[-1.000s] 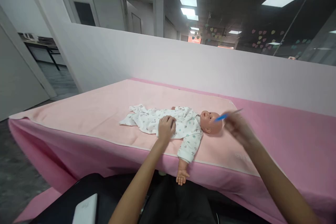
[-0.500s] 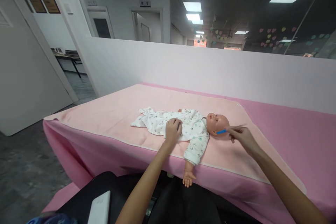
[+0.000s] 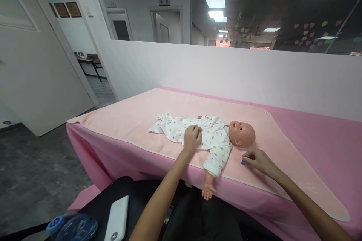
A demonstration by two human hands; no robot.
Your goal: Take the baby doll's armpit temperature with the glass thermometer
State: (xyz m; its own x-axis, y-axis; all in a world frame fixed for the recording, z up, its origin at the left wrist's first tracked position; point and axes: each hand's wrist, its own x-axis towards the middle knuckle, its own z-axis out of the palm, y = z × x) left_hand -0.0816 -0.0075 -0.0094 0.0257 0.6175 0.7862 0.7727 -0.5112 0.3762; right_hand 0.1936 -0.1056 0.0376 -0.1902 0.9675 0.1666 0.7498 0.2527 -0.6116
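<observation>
Left hand lay draped loosely over the doll, face-up on the counter. Right hand pinched a blue-tipped item near its head. Step, seemingly: steadying (next move likely called for firm pinching).

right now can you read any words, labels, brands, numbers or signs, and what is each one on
No text is legible.
Overhead sign: too small.
Wall plaques: too small.
Peach mat: pale print, blurred.
White device: round mark, no readable letters.
Bottle: marking too blurred.
</observation>
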